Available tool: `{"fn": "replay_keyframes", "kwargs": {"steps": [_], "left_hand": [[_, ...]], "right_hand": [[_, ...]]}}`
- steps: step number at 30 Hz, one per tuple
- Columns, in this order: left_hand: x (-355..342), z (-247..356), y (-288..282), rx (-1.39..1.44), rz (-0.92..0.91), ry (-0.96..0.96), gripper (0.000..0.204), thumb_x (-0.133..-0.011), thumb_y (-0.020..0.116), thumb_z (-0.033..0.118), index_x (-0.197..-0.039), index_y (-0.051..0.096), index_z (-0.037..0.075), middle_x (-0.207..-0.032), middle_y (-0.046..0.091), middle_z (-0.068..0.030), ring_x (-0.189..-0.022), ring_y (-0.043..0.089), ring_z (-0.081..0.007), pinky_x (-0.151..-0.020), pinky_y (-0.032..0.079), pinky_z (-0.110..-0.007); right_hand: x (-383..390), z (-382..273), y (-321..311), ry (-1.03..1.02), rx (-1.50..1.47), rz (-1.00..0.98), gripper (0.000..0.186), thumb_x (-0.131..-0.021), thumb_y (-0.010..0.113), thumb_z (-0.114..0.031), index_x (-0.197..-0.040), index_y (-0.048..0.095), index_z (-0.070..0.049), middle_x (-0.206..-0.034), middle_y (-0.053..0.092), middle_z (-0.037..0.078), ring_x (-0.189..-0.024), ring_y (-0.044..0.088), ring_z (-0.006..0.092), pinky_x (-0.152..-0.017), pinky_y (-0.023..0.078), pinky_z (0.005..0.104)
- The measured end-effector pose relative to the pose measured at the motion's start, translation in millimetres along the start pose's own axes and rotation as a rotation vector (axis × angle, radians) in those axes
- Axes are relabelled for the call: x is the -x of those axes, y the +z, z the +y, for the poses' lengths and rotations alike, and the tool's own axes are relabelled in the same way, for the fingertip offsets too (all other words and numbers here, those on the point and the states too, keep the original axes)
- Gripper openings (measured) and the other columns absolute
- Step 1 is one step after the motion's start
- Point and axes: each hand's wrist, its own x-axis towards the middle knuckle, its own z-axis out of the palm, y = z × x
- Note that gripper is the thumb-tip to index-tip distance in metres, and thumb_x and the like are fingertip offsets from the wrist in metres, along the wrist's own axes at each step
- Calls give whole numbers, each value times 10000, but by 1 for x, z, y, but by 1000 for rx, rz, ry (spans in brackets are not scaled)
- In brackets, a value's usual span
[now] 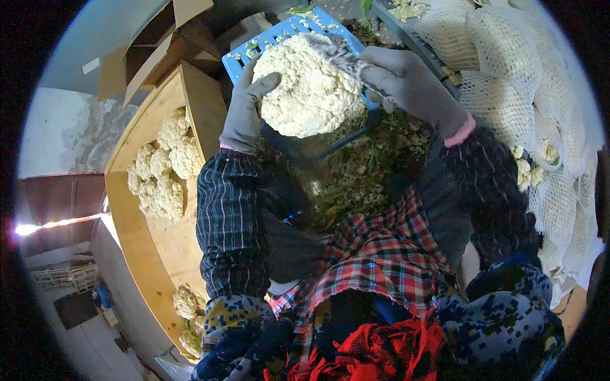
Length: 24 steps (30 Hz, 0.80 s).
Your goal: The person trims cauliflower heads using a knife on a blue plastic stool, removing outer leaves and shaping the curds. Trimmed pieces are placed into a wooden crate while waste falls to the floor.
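A large white cauliflower head (308, 89) rests over a blue slatted plastic crate (279, 33) in front of me. My left hand (244, 105), in a grey glove, grips its left side with the thumb pressed on the curds; the other fingers are partly hidden behind it. My right hand (403, 79), gloved the same way, is closed round a knife (340, 54). Its speckled, slightly blurred blade lies against the cauliflower's upper right edge. Small dark marks show on the curds near the left thumb.
To my left a wooden box (136, 254) holds several cauliflowers (159, 159). Cardboard boxes (147, 63) stand beyond it. White mesh netting (508, 108) with cauliflowers is piled at the right. Leaf scraps and crumbs (365, 184) cover the area below the crate.
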Motion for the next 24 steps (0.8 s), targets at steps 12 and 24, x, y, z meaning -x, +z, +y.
{"fn": "replay_keyframes", "kwargs": {"steps": [12, 24], "left_hand": [[0, -1, 2, -119, 43, 36, 904, -869, 699, 362, -1580, 315, -45, -1411, 569, -234, -1320, 528, -286, -1145, 357, -371], [-3, -2, 0, -148, 57, 65, 867, -862, 707, 297, -1573, 337, -37, -1380, 597, -221, -1276, 571, -273, -1132, 376, -360]], "right_hand": [[-46, 49, -14, -691, 752, -34, 291, -939, 697, -186, -1205, 705, -67, -1003, 717, 158, -835, 704, 326, -722, 554, 418], [-61, 51, -5, -906, 676, -28, 235, -932, 665, -203, -1146, 697, -111, -918, 716, 110, -823, 706, 322, -703, 570, 421]]}}
